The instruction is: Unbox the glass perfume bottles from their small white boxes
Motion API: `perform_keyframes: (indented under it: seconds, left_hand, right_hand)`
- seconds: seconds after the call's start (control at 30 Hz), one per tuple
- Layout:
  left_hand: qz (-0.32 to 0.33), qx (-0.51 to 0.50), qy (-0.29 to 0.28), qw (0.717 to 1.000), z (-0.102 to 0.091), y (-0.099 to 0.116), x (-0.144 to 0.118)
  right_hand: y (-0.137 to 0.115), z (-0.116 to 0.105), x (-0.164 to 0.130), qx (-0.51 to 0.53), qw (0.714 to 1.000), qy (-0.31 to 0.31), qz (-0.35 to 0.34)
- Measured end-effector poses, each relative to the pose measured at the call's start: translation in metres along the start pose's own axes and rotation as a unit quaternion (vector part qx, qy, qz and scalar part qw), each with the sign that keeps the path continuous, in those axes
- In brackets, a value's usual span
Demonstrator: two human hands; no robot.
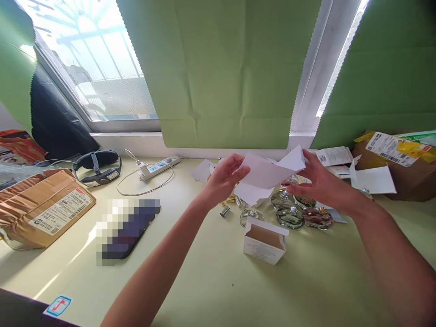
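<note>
Both my hands hold up a flat white paper box blank point(269, 172) above the pale green table point(211, 281). My left hand point(223, 178) pinches its left edge, and my right hand point(318, 181) grips its right flap. Beneath the blank lie several round glass bottles point(291, 217) and small metal caps point(225, 211). An open small white box point(264, 240) with a brown inside rests on the table just below my hands.
A brown parcel point(42, 206) with a label lies at the left, a blurred dark flat object point(126, 229) beside it. A black headband device point(97, 167) and a white power strip point(158, 167) sit near the window sill. More white papers and a brown package point(391, 168) are at the right.
</note>
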State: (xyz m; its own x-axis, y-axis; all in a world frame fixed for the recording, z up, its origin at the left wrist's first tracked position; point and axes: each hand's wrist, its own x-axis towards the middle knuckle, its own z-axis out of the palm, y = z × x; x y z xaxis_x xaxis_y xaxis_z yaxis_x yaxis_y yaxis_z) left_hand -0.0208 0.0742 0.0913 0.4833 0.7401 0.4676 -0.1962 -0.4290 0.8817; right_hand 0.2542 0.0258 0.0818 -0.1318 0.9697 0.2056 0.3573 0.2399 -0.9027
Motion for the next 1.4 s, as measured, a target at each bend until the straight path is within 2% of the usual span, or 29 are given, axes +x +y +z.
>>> perform_keyframes:
  seconds: [0.13,0.3,0.43,0.57,0.67,0.83,1.03,1.2,1.3,1.4]
  left_hand:
    - [-0.011,-0.039,-0.039,0.998,0.001,0.003,-0.002]
    - [-0.020,-0.029,-0.055,0.998,0.004,0.001,-0.002]
    - [-0.007,0.048,-0.028,0.998,0.010,-0.003,-0.002]
    - [0.022,0.157,0.019,0.987,0.017,-0.001,-0.005]
    - [0.031,0.208,0.013,0.978,0.020,0.002,-0.008]
    - [0.053,0.229,-0.005,0.972,0.023,0.002,-0.008]
    - [0.054,0.220,0.015,0.974,0.025,0.001,-0.007]
    - [0.056,0.183,0.057,0.980,0.026,0.003,-0.006]
    - [0.058,0.182,0.064,0.979,0.026,0.004,-0.006]
    - [0.064,0.185,0.045,0.980,0.027,0.008,-0.007]
  right_hand:
    - [-0.011,0.008,-0.002,0.117,0.992,-0.031,-0.024]
    - [-0.016,0.016,-0.003,0.118,0.992,-0.029,-0.020]
    - [-0.012,0.015,-0.004,0.141,0.989,-0.042,-0.020]
    - [-0.012,0.013,-0.005,0.149,0.986,-0.071,0.002]
    - [-0.015,0.014,-0.006,0.150,0.983,-0.101,0.012]
    - [-0.020,0.018,-0.006,0.169,0.979,-0.118,0.001]
    - [-0.030,0.025,-0.006,0.196,0.976,-0.089,-0.017]
    - [-0.034,0.027,-0.008,0.147,0.987,-0.050,-0.030]
    - [-0.034,0.028,-0.009,0.138,0.987,-0.054,-0.056]
    - [-0.034,0.026,-0.011,0.130,0.987,-0.070,-0.058]
